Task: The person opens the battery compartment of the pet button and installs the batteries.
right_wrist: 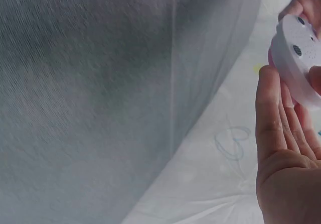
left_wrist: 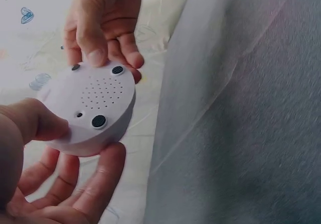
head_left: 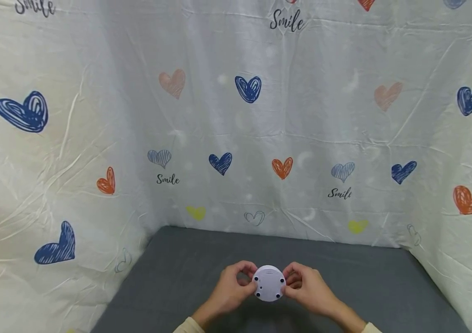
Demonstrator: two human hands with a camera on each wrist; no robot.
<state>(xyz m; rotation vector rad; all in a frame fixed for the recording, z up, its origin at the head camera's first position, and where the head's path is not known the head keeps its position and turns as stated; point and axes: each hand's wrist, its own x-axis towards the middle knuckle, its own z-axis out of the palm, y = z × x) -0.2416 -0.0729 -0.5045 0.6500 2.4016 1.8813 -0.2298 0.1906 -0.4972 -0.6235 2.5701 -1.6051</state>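
Note:
A round white plastic device (head_left: 269,283) is held up above the grey surface, its flat underside facing the head camera. Black round feet sit near its rim, and the left wrist view shows a patch of small holes and one screw hole on the device (left_wrist: 103,91). My left hand (head_left: 234,286) pinches its left edge, thumb on the underside and fingers behind. On the opposite edge my right hand (head_left: 307,287) grips it the same way. A sliver of pink shows beneath the device (right_wrist: 296,63) in the right wrist view; its other face is hidden.
A dark grey cloth-covered table (head_left: 202,249) spreads under both hands. White curtains (head_left: 219,120) printed with hearts and the word Smile stand behind it and along both sides.

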